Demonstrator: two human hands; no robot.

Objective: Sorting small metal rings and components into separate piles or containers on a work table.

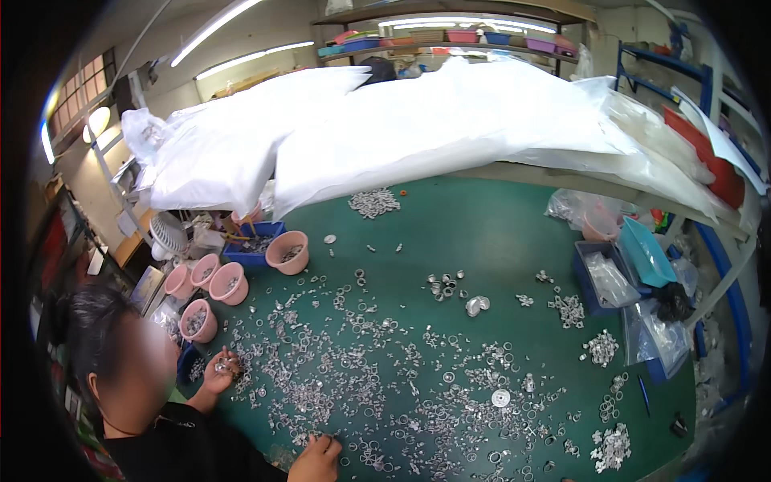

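Note:
Neither of my own hands can be made out. Many small silver metal parts (321, 394), rings and little fittings among them, lie scattered over the green table (482, 225). A round silver disc (500, 398) rests among them. At the left, a person in a black top leans over the table. One of that person's hands (218, 371) is cupped around several small metal pieces beside the pink cups. Their other hand (316, 459) reaches down to the parts at the near edge; whether it grips one cannot be seen.
Pink cups (287, 252) and a blue bin (255, 243) holding metal parts stand along the left. Sorted heaps (613, 447) lie at the right, near dark blue bins (606, 277) and a light blue basket (646, 251). White plastic sheeting (418, 128) covers a shelf above the far edge.

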